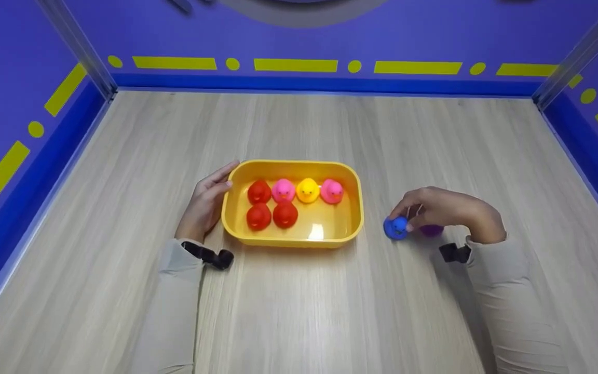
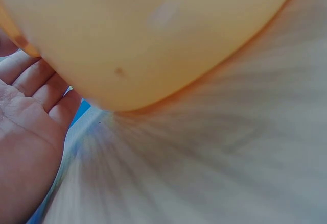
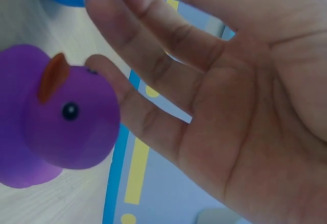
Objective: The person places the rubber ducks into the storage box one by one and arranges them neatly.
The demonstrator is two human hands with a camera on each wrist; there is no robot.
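A yellow plastic tub [image 1: 330, 243] stands on the table, my left hand [image 1: 200, 205] at its left end. That thumb lies on the rim, and the fingers rest along the outer wall, as the left wrist view also shows. To the right of the tub, my right hand [image 1: 442, 208] pinches a blue rubber duck [image 1: 396, 229] between thumb and fingertips, close over the table. Beneath this palm sits a purple rubber duck [image 3: 76, 117], mostly covered by the hand in the head view. Only the blue duck's edge appears in the right wrist view.
Inside the tub, a back row holds a red duck [image 1: 259, 192], a pink duck [image 1: 283, 190], a yellow duck [image 1: 308, 190] and another pink duck [image 1: 331, 191]. Two red ducks [image 1: 258, 216] sit in front at left. Blue-purple panels [image 1: 299, 41] border the wooden table [image 1: 288, 311].
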